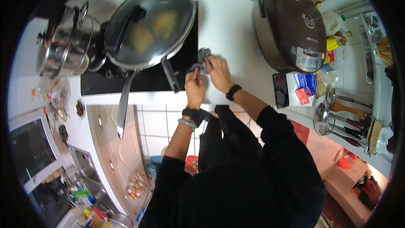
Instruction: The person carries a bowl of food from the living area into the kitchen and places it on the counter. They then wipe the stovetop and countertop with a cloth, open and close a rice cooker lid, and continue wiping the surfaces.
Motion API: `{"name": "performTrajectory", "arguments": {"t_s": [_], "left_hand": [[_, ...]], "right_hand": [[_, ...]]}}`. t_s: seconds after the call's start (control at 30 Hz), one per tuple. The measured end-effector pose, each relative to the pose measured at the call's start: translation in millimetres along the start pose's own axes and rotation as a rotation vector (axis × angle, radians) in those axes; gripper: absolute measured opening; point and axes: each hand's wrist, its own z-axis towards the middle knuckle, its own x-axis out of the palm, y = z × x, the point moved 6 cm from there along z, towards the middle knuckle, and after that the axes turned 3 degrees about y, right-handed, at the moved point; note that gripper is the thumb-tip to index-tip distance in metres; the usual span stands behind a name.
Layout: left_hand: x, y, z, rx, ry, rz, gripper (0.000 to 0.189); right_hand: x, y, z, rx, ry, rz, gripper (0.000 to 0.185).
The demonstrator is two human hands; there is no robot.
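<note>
A small crumpled cloth (204,57), mottled grey and black, lies at the right edge of the black cooktop (148,84) on the white counter. My left hand (195,88) pinches its near-left end. From the right, my right hand (219,72) has its fingertips closed on the cloth's other side, hiding part of it. Just left of both hands, a large pan stands on the cooktop under a domed glass lid (148,25). Two yellowish pieces of food (164,23) show blurred through the glass. The pan's dark handle (171,75) points towards me, close to my left hand.
A long metal handle (124,109) juts past the counter's front edge. Left of the pan stands a steel pot (68,50). To the right are a brown rice cooker (288,28), a phone (280,90) and ladles (343,120) on a side counter. Onions or eggs (137,185) sit low at left.
</note>
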Motion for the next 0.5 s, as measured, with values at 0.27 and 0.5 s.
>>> {"name": "performTrajectory", "arguments": {"t_s": [0.27,0.5], "left_hand": [[26.7,0.2,56.0,-0.177,-0.072,-0.107,0.053],[30.9,3.1,68.8,-0.222,-0.100,-0.110,0.051]], "right_hand": [[22.0,-76.2,125.3,0.237,-0.107,-0.008,0.029],[49.0,-133.5,226.8,0.283,-0.100,0.038,0.022]]}}
